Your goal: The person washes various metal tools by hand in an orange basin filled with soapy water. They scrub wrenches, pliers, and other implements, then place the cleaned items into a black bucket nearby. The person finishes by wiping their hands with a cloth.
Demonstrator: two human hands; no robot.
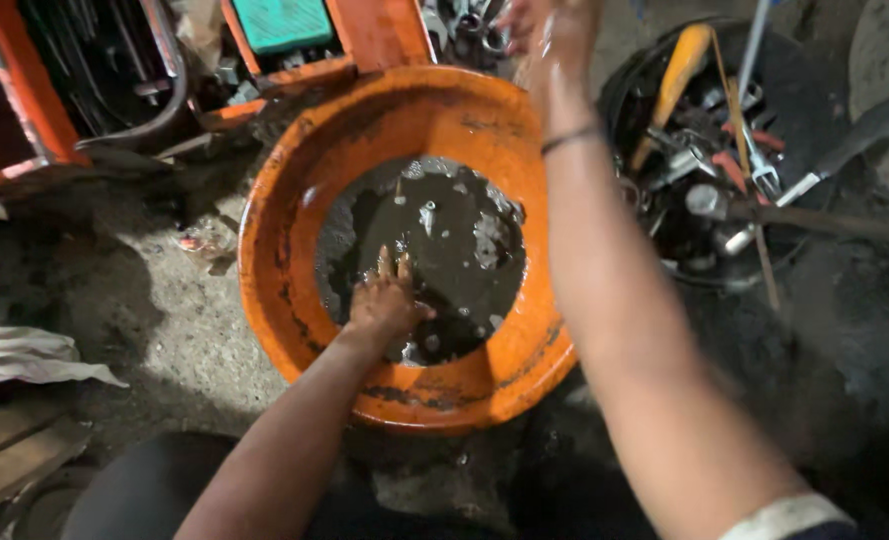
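An orange plastic basin sits on the dirty floor, holding dark murky liquid with small metal parts in it. My left hand rests flat in the liquid near the basin's front, fingers spread, holding nothing I can see. My right hand is stretched out past the basin's far rim, over a pile of metal parts at the top edge. It is blurred, and whether it holds anything cannot be told. A dark band circles the right wrist.
A black tub at the right holds wrenches, sockets and a yellow-handled tool. An orange toolbox with a green tray stands behind the basin. White cloth and wooden planks lie at the left.
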